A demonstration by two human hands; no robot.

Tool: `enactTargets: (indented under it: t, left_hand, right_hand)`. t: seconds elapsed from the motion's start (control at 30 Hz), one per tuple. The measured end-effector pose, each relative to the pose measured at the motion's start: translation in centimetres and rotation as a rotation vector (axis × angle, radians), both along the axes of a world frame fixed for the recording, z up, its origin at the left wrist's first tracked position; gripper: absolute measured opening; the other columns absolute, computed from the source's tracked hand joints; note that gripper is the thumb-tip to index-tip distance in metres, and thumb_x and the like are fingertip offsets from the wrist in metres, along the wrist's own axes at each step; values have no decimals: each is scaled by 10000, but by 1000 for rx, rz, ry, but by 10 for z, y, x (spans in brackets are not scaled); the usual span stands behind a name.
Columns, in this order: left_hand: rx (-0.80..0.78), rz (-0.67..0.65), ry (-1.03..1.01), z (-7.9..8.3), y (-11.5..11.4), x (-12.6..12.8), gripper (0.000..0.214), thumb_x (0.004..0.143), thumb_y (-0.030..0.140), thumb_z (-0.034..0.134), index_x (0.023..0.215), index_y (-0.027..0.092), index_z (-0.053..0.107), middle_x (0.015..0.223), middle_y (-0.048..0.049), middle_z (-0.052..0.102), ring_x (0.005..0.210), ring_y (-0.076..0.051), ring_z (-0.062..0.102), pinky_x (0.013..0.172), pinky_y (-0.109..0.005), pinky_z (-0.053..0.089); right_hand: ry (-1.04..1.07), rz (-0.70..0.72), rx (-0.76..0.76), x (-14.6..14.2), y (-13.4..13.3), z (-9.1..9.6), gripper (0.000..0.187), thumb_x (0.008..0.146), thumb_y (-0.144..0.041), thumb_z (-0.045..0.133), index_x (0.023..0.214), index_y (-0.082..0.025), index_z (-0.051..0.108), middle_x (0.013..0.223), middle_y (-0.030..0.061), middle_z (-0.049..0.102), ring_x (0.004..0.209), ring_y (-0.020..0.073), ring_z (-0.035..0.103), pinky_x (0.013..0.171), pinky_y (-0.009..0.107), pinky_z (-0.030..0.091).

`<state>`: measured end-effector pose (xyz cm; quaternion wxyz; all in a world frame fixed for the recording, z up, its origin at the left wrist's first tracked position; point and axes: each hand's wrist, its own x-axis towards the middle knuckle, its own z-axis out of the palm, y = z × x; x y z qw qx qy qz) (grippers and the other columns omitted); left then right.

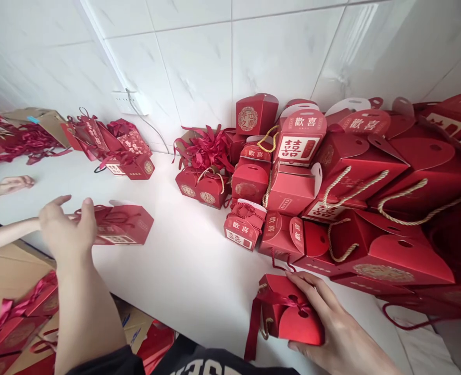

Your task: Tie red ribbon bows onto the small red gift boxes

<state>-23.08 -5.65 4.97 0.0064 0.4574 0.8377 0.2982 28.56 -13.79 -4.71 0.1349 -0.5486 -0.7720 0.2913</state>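
My right hand (332, 317) is wrapped round a red gift box (293, 328) near the table's front edge. A dark red ribbon (254, 328) is threaded through the holes in its top flaps and hangs down on the left. Gold cord handles show at its side. My left hand (70, 226) is raised at the left, thumb and index finger apart, holding nothing that I can see. Just beyond it stands another red gift box (142, 226) with dark red cord on top. My left hand partly covers that box's left end and the end of a co-worker's arm (9, 237).
Red gift boxes (371, 156), many with rope handles, are stacked along the wall at the right. A bundle of ribbons (207, 148) lies mid-table. The co-worker's other hand (17, 183) rests at the left. Below the table's edge is a carton (7, 265) with ribboned boxes.
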Motion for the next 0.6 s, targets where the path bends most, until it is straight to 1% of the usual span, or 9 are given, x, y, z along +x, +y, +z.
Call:
enactTargets:
  t: [0.03,0.07,0.13,0.2,0.23,0.3,0.33,0.43,0.6]
  left_hand:
    - [46,57,71,-5,-2,-4,773,948,640,258,1475,85,366,1465,-204,478,1362,-418,437,1084,-556,374]
    - [50,84,145,-11,-1,-7,807,932,664,303,1473,68,368,1503,-227,425,1386,-429,402,1123,-562,341]
    - [-56,50,253,-24,3,-8,827,927,669,337,1437,22,412,1544,-259,349,1435,-445,312,1185,-599,228]
    - [-202,-8,279,-37,10,-2,832,926,676,340,1400,1,454,1548,-274,329,1454,-466,250,1179,-677,110]
    - [-244,-14,278,-43,14,2,843,916,690,355,1398,7,458,1547,-279,328,1451,-477,247,1155,-715,83]
    - [-273,-18,276,-53,18,16,856,896,711,384,1435,47,424,1554,-273,318,1439,-477,275,1117,-755,104]
    - [-263,-32,286,-57,19,24,841,900,703,383,1455,72,402,1565,-258,308,1442,-463,281,1116,-748,128]
    - [-220,-115,315,-66,21,49,762,918,657,373,1467,130,403,1585,-199,306,1453,-391,304,1165,-658,169]
    - [-188,-365,336,-74,32,92,688,911,614,411,1464,205,423,1583,-127,345,1476,-326,284,1200,-573,173]
  right_hand:
    - [2,11,-4,1,0,-2,871,749,-283,687,1520,-317,283,1537,92,323,1361,324,464,1050,399,499]
    - [5,23,-5,1,1,-3,870,755,-288,685,1522,-318,276,1539,90,321,1357,323,470,1047,396,503]
    - [12,40,0,2,1,-5,875,759,-286,684,1525,-324,264,1543,84,318,1359,322,470,1054,396,500]
    - [13,25,10,1,0,-6,888,746,-266,690,1523,-327,266,1542,82,321,1361,322,468,1062,400,495]
    - [12,7,14,0,-1,-6,892,735,-255,696,1518,-326,274,1539,82,324,1358,321,471,1059,400,497]
    - [12,-23,18,-1,-2,-6,896,715,-242,706,1507,-324,295,1533,82,332,1346,320,483,1050,397,504]
    - [13,-24,19,-1,-2,-6,896,712,-243,708,1505,-325,300,1530,81,336,1341,319,489,1046,394,508]
    - [16,12,17,0,-1,-6,904,729,-276,708,1521,-334,276,1533,79,332,1344,319,487,1050,392,506]
    - [13,23,3,-1,1,-2,934,731,-270,719,1536,-350,251,1540,78,327,1372,319,453,1075,405,485]
